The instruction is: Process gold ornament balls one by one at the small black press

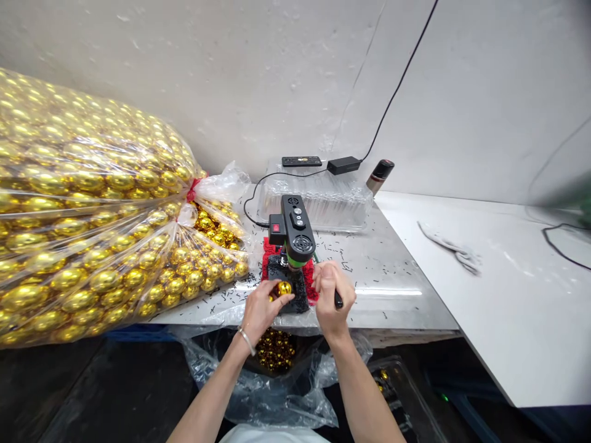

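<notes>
Between the thumb and fingers of my left hand [264,307] is a shiny gold ball [284,288], held low at the front of a small black bench machine [299,231]. The machine has a red switch and round vents on top, and it stands on a black base [300,298] with red material around it. My right hand [334,295] is wrapped round the black-tipped lever handle [338,300] on the machine's right side. Below the table edge, an open plastic bag [249,394] holds many gold balls [276,351].
A huge clear sack of gold balls [92,221] lies on the left. Behind the machine are a clear plastic tray [323,200], a remote control [301,161] and a power adapter [343,165] with cable. Black scraps litter the metal tabletop [383,271]. A glove [455,249] lies right.
</notes>
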### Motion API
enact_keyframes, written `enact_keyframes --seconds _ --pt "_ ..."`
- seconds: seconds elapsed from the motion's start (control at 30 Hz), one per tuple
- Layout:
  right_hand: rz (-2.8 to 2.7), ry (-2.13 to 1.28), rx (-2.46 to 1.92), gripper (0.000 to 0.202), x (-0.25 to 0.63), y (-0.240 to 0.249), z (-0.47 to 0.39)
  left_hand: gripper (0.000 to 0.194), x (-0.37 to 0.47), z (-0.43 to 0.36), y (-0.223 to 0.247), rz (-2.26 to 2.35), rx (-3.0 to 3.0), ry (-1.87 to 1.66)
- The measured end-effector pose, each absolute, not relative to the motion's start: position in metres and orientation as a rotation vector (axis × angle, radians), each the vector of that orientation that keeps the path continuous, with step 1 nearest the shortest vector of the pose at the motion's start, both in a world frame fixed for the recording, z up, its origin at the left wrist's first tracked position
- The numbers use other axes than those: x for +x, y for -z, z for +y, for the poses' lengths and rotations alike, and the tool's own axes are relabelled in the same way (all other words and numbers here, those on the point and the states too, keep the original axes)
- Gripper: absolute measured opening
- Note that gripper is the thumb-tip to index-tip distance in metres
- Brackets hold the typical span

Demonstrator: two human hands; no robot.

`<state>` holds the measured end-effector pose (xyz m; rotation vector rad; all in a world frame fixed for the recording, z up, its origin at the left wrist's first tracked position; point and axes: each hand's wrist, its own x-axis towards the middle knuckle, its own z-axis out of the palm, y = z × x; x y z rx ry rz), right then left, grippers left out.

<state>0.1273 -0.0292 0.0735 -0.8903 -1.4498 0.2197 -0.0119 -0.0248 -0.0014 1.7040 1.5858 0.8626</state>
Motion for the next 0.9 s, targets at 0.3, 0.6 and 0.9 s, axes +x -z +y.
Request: enact_keyframes --seconds 0.3,0.6,0.9 --pt "-1.434 -0.159 -0.853 0.032 0.124 -0.056 -0.03 0.052 -0.012 -0.11 0.082 1.303 0.51 -0.583" --pt "-1.436 -0.176 -0.875 0.032 0.125 -0.053 -0.031 0.045 -0.038 -0.11 0.034 0.811 0.144 -0.811" --pt "-1.495 -0.146 -0.86 0.031 0.128 -0.051 -0.031 0.032 -0.029 -0.041 -0.007 0.91 0.31 -1.088"
